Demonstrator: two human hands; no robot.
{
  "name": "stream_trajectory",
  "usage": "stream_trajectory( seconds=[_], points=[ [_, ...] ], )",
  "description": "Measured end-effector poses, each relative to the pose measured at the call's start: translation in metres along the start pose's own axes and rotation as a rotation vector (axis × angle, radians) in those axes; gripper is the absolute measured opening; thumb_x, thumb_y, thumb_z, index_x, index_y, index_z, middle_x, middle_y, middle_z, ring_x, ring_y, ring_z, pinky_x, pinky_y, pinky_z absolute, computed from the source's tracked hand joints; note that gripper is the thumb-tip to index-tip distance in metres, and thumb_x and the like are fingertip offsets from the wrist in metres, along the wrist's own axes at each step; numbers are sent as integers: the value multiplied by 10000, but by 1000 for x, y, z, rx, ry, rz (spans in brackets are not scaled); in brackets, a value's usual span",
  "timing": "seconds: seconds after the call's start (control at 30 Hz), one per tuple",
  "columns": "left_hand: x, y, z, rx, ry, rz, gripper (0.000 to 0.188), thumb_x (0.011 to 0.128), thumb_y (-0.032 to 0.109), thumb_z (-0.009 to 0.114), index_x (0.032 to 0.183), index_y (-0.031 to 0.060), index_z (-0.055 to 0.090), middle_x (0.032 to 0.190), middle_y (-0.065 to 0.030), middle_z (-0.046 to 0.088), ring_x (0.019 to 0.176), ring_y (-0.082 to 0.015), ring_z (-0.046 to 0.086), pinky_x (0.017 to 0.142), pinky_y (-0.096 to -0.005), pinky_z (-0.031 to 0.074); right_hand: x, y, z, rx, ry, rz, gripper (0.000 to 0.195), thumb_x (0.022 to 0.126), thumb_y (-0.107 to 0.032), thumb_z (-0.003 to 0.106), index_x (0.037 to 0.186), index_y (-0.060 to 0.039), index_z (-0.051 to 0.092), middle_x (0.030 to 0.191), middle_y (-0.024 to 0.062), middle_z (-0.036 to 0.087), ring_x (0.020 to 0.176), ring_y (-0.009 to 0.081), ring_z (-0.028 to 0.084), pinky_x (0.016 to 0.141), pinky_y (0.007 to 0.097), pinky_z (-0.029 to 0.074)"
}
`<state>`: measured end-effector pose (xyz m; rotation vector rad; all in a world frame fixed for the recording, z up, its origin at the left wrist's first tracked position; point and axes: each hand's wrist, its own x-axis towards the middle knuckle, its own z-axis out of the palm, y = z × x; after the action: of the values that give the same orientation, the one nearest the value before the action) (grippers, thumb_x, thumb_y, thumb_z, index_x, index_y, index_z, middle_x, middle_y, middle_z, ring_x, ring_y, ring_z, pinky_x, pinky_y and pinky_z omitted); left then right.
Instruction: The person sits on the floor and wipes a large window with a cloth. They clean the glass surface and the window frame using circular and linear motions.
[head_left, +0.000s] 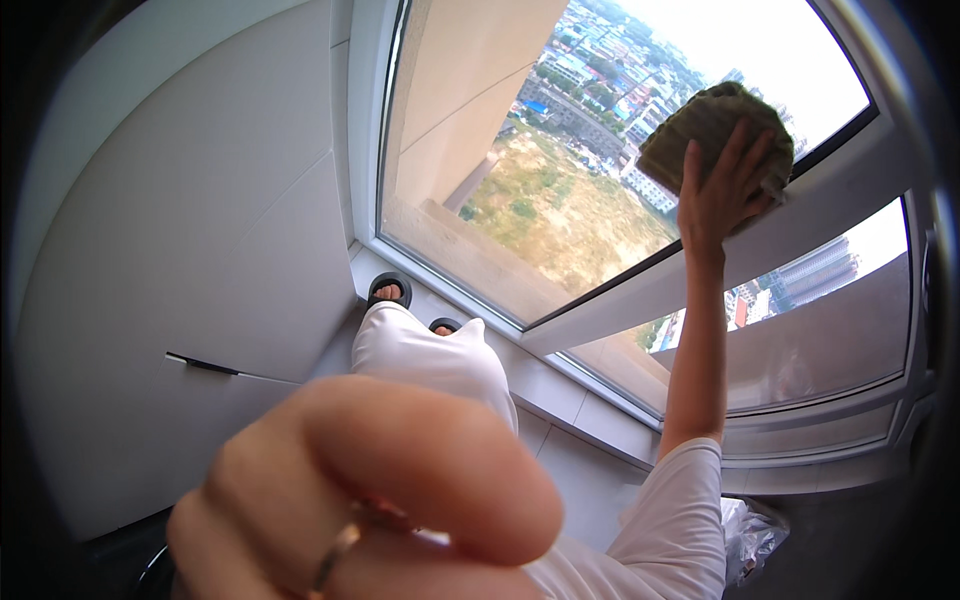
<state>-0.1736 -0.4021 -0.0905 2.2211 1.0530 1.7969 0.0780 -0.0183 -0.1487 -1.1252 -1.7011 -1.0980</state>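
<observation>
My right hand (724, 187) is stretched out and up, its spread fingers pressing an olive-green cloth (712, 127) flat to the window. The cloth covers part of the large glass pane (600, 165) and reaches the edge of the white window frame (615, 300). Very near the camera, my left hand (367, 487) fills the lower middle of the view, blurred. Its fingers are curled in, and a ring (337, 551) shows on one of them. Nothing can be made out inside that curl; the palm is hidden.
My feet in black slippers (390, 289) stand on a tiled ledge (551, 386) below the window. A pale cabinet (187, 225) with a dark handle (202, 365) rises at left. Behind my right sleeve lies a clear plastic bag (750, 536). Buildings and ground far below show through the glass.
</observation>
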Motion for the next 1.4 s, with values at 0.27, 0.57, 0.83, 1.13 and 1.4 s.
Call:
stream_trajectory(
  seconds=[0.27, 0.57, 0.83, 1.13, 1.4],
  points=[
    [-41, -71, 18, -179, 990, 587, 86, 792, 59, 749, 742, 81, 683, 668, 43, 571, 602, -120, 580, 628, -194, 406, 87, 5, 7, -142, 384, -59, 747, 900, -596, 512, 1477, -143, 372, 1521, 187, 343, 1392, 439, 300, 986, 668, 255],
    [-5, -200, 121, -436, 706, 206, 506, 1025, 478, 311, 1202, 37, 485, 668, -27, 462, 564, -114, 355, 621, -312, 314, -228, -74, 69, 41, -300, -92, 620, 910, -504, 572, 1444, -206, 470, 1527, 123, 364, 1349, 371, 370, 993, 675, 206],
    [-58, -273, 195, -677, 732, -812, 261, 1008, 185, 350, 1103, 28, 536, 673, -1, 465, 578, -68, 401, 563, -208, 353, -141, -32, 47, 1, -253, 55, 838, 825, -661, 608, 1414, -88, 444, 1566, 220, 263, 1358, 454, 327, 995, 701, 151],
    [-54, -266, 209, -822, 681, -900, 218, 1013, 192, 381, 1067, 48, 535, 653, 8, 455, 575, -65, 393, 545, -209, 333, 184, -53, 19, -176, 526, 140, 927, 833, -621, 604, 1492, -45, 298, 1480, 288, 291, 1364, 507, 244, 1017, 657, 213],
    [-69, -300, 210, -893, 644, -1120, 279, 1007, 257, 391, 1040, 41, 565, 659, 0, 514, 567, -88, 454, 553, -231, 388, 211, -226, 35, 70, 0, -309, 843, 862, -513, 630, 1522, -93, 314, 1575, 181, 222, 1430, 375, 239, 1178, 590, 154]
  ],
)
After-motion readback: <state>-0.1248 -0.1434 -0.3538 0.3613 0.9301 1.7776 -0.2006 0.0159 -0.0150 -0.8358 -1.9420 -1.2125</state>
